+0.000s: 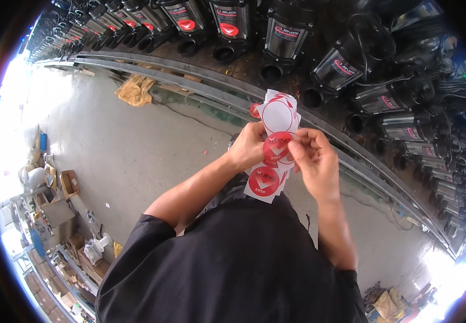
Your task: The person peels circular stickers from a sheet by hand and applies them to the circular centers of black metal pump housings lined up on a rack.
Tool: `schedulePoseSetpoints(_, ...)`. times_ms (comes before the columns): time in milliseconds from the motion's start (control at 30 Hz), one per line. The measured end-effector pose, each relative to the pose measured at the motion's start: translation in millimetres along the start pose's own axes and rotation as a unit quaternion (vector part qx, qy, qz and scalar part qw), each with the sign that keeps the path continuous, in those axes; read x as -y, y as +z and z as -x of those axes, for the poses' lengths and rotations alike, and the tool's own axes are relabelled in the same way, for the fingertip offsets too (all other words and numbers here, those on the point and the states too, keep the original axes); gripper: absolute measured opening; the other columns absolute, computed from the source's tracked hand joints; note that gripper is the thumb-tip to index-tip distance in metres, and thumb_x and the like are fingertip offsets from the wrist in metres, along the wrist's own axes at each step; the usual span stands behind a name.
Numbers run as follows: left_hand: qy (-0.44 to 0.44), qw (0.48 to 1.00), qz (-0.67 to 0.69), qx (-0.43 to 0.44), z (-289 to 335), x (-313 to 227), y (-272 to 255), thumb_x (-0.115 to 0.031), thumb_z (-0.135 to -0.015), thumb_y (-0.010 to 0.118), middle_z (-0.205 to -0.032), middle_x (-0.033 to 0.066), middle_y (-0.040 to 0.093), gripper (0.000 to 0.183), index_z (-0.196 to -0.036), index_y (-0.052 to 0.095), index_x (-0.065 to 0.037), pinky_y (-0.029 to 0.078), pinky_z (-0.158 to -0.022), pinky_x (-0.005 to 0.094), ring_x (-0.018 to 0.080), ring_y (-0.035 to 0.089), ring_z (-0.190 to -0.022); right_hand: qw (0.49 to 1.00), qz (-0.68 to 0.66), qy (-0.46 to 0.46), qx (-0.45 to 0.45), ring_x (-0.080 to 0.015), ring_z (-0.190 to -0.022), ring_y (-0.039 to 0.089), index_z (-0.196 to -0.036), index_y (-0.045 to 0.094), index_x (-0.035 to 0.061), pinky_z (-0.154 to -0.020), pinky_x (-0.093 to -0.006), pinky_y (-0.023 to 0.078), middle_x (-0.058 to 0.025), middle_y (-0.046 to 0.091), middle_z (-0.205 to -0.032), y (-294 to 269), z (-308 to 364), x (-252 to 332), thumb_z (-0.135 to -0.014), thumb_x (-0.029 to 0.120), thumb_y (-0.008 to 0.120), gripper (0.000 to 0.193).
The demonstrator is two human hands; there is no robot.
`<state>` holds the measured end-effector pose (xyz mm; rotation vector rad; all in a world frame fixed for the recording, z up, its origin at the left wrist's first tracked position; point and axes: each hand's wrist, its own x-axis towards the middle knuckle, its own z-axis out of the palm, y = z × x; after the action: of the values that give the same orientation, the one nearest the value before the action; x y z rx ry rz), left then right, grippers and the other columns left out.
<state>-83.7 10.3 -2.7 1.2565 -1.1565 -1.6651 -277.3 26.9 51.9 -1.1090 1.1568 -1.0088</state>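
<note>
My left hand (248, 146) is closed around a stack of white backing strips (277, 116) bearing round red stickers. On the top strip, the upper circle is bare white with a red rim, and a red sticker (264, 181) sits at the lower end. Between these, my right hand (318, 164) pinches the edge of another round red sticker (277, 146) with thumb and fingertips. Whether that sticker is fully off its backing, I cannot tell. Just beyond the strips stands a silver-and-black pump (288, 40) with a dark label and no red circle in view.
Several similar pumps (184, 16) line the bench, those to the left carrying red round stickers. A metal rail (200, 78) runs along the bench's front. Brown crumpled wrapping (135, 90) lies on the grey floor (152, 140). Cartons (69, 184) and racks stand at the left.
</note>
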Motion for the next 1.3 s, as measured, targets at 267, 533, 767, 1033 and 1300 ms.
schedulePoseSetpoints(267, -0.01, 0.999, -0.033, 0.007, 4, -5, -22, -0.023, -0.087, 0.084, -0.095, 0.0088, 0.078, 0.036, -0.112, 0.075, 0.002, 0.058, -0.076, 0.0333, 0.0109, 0.069, -0.085, 0.99, 0.042, 0.108, 0.085, -0.006, -0.071, 0.066, -0.102, 0.073, 0.0001, -0.059, -0.0221, 0.05, -0.0011, 0.072, -0.083, -5, -16, -4, -0.101, 0.014, 0.075, 0.014)
schedulePoseSetpoints(533, 0.068, 0.981, -0.158, -0.092, -6, 33, -44, -0.018, -0.089, 0.076, -0.087, 0.0097, 0.074, 0.029, -0.107, 0.072, 0.005, 0.055, -0.074, 0.0348, 0.0122, 0.066, -0.081, 0.954, 0.259, -0.086, 0.129, -0.0183, -0.076, 0.065, -0.1, 0.068, 0.0003, -0.064, -0.0313, 0.052, -0.0078, 0.066, -0.095, 9, -43, -11, -0.099, 0.007, 0.072, 0.008)
schedulePoseSetpoints(767, -0.095, 0.97, -0.154, -0.163, 0, 101, -62, -0.027, -0.092, 0.068, -0.074, 0.015, 0.073, 0.03, -0.094, 0.071, 0.003, 0.056, -0.068, 0.0412, 0.0307, 0.073, -0.066, 0.935, 0.251, -0.25, 0.01, -0.0132, -0.073, 0.062, -0.103, 0.068, -0.0004, -0.065, -0.0279, 0.051, -0.0058, 0.067, -0.09, -1, -145, -34, -0.099, 0.001, 0.071, 0.005)
schedulePoseSetpoints(1033, -0.131, 0.978, -0.082, -0.142, 20, 150, -58, -0.026, -0.094, 0.067, -0.072, 0.0105, 0.07, 0.029, -0.095, 0.072, 0.002, 0.052, -0.07, 0.0358, 0.0205, 0.066, -0.068, 0.931, 0.202, -0.281, -0.115, -0.0077, -0.079, 0.063, -0.107, 0.069, 0.0, -0.076, -0.0228, 0.051, -0.0009, 0.069, -0.09, 1, -249, -100, -0.103, 0.017, 0.075, 0.018)
schedulePoseSetpoints(1300, -0.085, 0.986, -0.105, -0.097, 25, 156, -62, -0.02, -0.096, 0.067, -0.075, 0.0101, 0.07, 0.028, -0.106, 0.067, 0.006, 0.053, -0.068, 0.0324, 0.0161, 0.067, -0.069, 0.917, 0.225, -0.296, -0.142, -0.0079, -0.08, 0.059, -0.106, 0.069, 0.001, -0.077, -0.0232, 0.049, 0.0001, 0.067, -0.091, -3, -261, -122, -0.101, 0.017, 0.077, 0.018)
